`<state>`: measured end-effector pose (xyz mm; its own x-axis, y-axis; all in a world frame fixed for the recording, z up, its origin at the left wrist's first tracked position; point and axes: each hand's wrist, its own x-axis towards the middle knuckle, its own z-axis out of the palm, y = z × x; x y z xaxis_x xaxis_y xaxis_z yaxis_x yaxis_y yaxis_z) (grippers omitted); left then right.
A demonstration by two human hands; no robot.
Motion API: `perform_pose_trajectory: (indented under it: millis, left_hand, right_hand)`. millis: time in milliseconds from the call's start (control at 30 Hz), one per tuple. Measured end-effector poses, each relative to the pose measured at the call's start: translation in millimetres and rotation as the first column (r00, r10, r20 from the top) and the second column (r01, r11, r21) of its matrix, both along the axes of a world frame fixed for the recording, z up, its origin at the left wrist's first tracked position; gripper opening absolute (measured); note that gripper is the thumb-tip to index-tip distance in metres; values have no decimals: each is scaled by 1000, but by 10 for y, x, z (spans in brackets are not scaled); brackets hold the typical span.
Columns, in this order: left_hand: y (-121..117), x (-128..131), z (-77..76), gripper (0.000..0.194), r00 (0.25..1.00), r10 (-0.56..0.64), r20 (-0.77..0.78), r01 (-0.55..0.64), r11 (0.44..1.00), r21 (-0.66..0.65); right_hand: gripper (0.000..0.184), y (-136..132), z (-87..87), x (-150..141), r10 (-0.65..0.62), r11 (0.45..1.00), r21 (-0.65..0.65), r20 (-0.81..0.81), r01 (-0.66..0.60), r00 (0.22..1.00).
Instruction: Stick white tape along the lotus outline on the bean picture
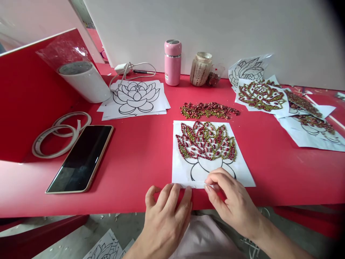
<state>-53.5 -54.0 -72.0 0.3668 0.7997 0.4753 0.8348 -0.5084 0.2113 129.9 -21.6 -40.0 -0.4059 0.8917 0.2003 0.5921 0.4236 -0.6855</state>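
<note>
In front of me lies a white sheet with a lotus line drawing (207, 165). Red beans and green mung beans (206, 142) cover its upper petals, while the lower petals show bare black outlines. My left hand (169, 212) rests with bent, slightly spread fingers at the sheet's lower left edge, fingertips touching it. At the lower edge, my right hand (229, 196) has thumb and index finger brought together in a pinch. Something pale and thin shows at those fingertips, too small to name. Behind the sheet is a loose pile of mixed beans (208, 110).
Left are a phone (81, 158), tape rolls (55, 141), a white cup-like container (86, 81) and stacked lotus printouts (134, 99). At the back stand a pink bottle (173, 64) and a jar (201, 69). Bean-covered sheets (262, 95) lie right.
</note>
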Motion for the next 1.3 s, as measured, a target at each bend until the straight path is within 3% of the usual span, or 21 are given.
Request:
perform_pose_trajectory:
  millis: [200, 333, 433, 533, 733, 933, 1167, 1300]
  left_hand:
    - [128, -97, 160, 38, 949, -185, -257, 158, 980, -122]
    - [213, -89, 218, 28, 943, -217, -252, 192, 974, -122]
    - [246, -82, 199, 21, 954, -202, -222, 193, 979, -60]
    - [270, -99, 155, 19, 956, -187, -225, 200, 979, 37]
    - [319, -147, 129, 20, 929, -270, -255, 308, 944, 121]
    - [371, -118, 306, 28, 872, -361, -331, 351, 932, -93]
    - [400, -193, 333, 21, 840, -462, -286, 450, 886, -109]
    - [424, -195, 336, 30, 831, -464, -307, 432, 886, -169]
  right_hand:
    - [13, -47, -135, 91, -94, 976, 189, -105, 113, 990]
    - [10, -74, -189, 246, -169, 954, 246, -23, 169, 985]
    - [10, -101, -238, 363, -173, 953, 264, 74, 148, 982]
    - [6, -100, -271, 416, -125, 976, 198, 145, 95, 981]
    - [3, -71, -301, 419, -104, 981, 178, 148, 76, 983]
    - [2, -82, -321, 418, -115, 980, 181, 142, 89, 983]
    - [4, -81, -260, 415, -134, 979, 175, 157, 106, 978]
    - [6, -90, -252, 423, -133, 978, 180, 169, 102, 977]
